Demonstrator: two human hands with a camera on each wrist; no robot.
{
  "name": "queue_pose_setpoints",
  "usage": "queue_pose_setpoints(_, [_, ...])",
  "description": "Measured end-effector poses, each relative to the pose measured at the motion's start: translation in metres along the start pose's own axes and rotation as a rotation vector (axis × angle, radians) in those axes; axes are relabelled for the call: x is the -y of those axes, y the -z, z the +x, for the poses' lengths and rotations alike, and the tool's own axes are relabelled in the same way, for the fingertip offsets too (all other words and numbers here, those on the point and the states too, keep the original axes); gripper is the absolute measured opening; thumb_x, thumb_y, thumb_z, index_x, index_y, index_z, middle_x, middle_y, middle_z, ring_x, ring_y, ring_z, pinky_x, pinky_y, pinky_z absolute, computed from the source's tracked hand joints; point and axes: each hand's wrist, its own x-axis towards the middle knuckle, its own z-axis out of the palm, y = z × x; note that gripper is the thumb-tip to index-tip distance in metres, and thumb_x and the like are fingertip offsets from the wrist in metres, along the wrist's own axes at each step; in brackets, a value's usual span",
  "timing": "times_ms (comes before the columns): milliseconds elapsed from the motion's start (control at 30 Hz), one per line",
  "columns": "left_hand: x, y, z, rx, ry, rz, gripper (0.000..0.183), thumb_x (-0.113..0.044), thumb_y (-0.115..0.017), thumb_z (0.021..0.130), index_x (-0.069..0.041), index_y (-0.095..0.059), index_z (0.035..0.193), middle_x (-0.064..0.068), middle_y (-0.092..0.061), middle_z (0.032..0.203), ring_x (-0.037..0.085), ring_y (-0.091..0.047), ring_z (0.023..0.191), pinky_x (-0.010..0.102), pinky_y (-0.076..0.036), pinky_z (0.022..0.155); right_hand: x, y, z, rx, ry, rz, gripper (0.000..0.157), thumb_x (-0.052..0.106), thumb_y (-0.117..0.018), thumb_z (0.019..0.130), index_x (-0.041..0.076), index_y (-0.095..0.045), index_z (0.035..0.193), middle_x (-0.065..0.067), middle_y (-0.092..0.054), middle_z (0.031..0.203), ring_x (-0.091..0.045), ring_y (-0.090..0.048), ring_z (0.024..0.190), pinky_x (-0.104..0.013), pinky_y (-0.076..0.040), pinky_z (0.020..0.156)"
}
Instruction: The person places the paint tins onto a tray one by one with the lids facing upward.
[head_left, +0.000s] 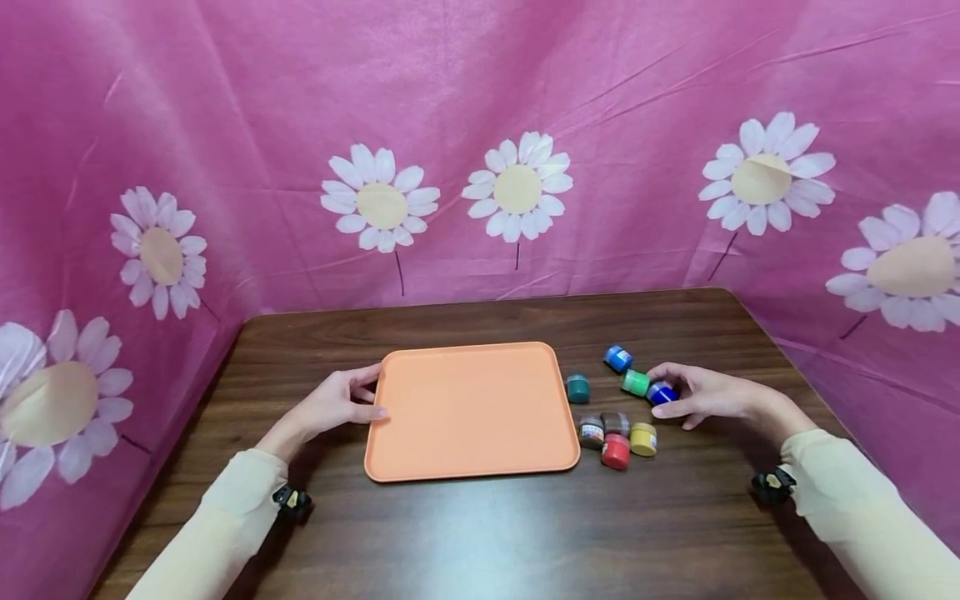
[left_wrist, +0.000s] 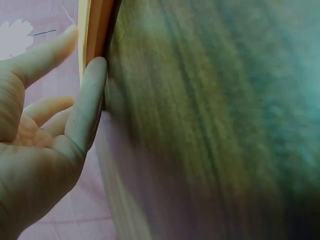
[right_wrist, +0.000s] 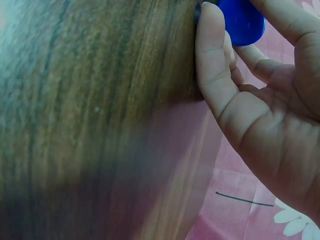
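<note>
So the right hand (head_left: 708,395) has thumb and fingers around a small, round dark-blue jar (head_left: 662,394) toward the brown wood-grain table's (head_left: 660,525) right edge. Left hand (head_left: 330,406) isn't clenched, just touching a flat orange rectangular tray's (head_left: 472,412) left edge, mid-table.

Readable text, brands, numbers: none in any view. Entries below from head view.

Dark jar (head_left: 591,432): whitish label (head_left: 594,433) on outer side, fine marks, too small to read.

Light blue jar (head_left: 618,359): pale label along side, blurred, wording not to be made out.

Yellow jar (head_left: 642,439): pale label toward right side, illegible.

Dark blue jar (head_left: 663,395): whitish area near one end; printed label or plain plastic, impossible to tell.

Left wrist device (head_left: 294,503): small yellow mark (head_left: 281,500) on black, unreadable.

Right wrist device (head_left: 771,487): similar yellow mark (head_left: 785,477) on black, equally unreadable.
</note>
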Motion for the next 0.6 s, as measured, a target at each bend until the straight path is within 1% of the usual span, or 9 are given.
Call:
queue_pose_setpoints(100, [0.002, -0.002, 0.000, -0.022, 0.089, -0.108, 0.087, 0.004, -0.079, 0.083, 0.004, -0.032, 0.156, 0.024, -0.039, 0.153, 0.030, -0.061, 0.102, 0.034, -0.061, 0.075, 0.000, -0.003, 0.003, -0.001, 0.010, -0.015, 0.060, 0.014, -0.077, 0.091, -0.004, -0.042, 0.136, -0.022, -0.045, 0.115, -0.026, -0.054, 0.095, -0.045, -0.061, 0.066])
queue_pose_setpoints(167, [0.003, -0.003, 0.000, -0.026, 0.141, -0.180, 0.089, 0.008, -0.076, 0.083, 0.002, -0.026, 0.157, 0.025, -0.035, 0.150, 0.028, -0.057, 0.100, 0.039, -0.062, 0.074, 0.000, -0.005, 0.004, 0.000, 0.004, -0.025, 0.059, 0.013, -0.077, 0.091, -0.003, -0.042, 0.135, -0.022, -0.046, 0.116, -0.026, -0.055, 0.095, -0.045, -0.061, 0.065])
queue_pose_setpoints(200, [0.003, -0.004, 0.000, -0.027, 0.159, -0.205, 0.091, 0.009, -0.075, 0.084, 0.002, -0.024, 0.158, 0.026, -0.033, 0.148, 0.027, -0.055, 0.100, 0.042, -0.062, 0.074, 0.001, -0.005, 0.004, -0.001, 0.006, -0.031, 0.059, 0.013, -0.078, 0.090, -0.003, -0.042, 0.135, -0.022, -0.047, 0.117, -0.026, -0.055, 0.095, -0.045, -0.061, 0.064])
queue_pose_setpoints(267, [0.004, -0.004, 0.000, -0.038, 0.185, -0.226, 0.092, 0.009, -0.074, 0.084, -0.001, -0.021, 0.159, 0.025, -0.034, 0.141, 0.026, -0.053, 0.100, 0.043, -0.062, 0.074, 0.004, -0.006, 0.005, -0.001, 0.017, -0.048, 0.060, 0.012, -0.079, 0.090, -0.003, -0.042, 0.135, -0.022, -0.048, 0.118, -0.027, -0.055, 0.096, -0.044, -0.061, 0.061])
queue_pose_setpoints(433, [0.005, -0.004, 0.003, -0.050, 0.188, -0.219, 0.091, 0.006, -0.075, 0.086, 0.000, -0.020, 0.158, 0.025, -0.036, 0.132, 0.029, -0.052, 0.104, 0.042, -0.062, 0.074, 0.012, -0.009, 0.007, -0.027, 0.023, -0.127, 0.064, 0.014, -0.083, 0.086, -0.002, -0.041, 0.132, -0.021, -0.051, 0.114, -0.027, -0.057, 0.092, -0.042, -0.060, 0.053])
queue_pose_setpoints(500, [0.006, -0.004, 0.004, -0.043, 0.189, -0.208, 0.091, 0.004, -0.076, 0.086, 0.001, -0.020, 0.158, 0.024, -0.036, 0.132, 0.029, -0.052, 0.106, 0.042, -0.062, 0.074, 0.014, -0.010, 0.008, -0.040, 0.004, -0.154, 0.065, 0.015, -0.084, 0.085, -0.001, -0.041, 0.131, -0.020, -0.051, 0.111, -0.027, -0.057, 0.089, -0.042, -0.059, 0.052])
queue_pose_setpoints(600, [0.006, -0.004, 0.005, -0.032, 0.198, -0.201, 0.092, 0.002, -0.076, 0.086, 0.000, -0.020, 0.158, 0.024, -0.036, 0.132, 0.030, -0.051, 0.107, 0.041, -0.061, 0.074, 0.015, -0.011, 0.010, -0.044, -0.029, -0.167, 0.066, 0.015, -0.085, 0.084, -0.001, -0.041, 0.131, -0.019, -0.051, 0.110, -0.027, -0.058, 0.087, -0.044, -0.059, 0.051])
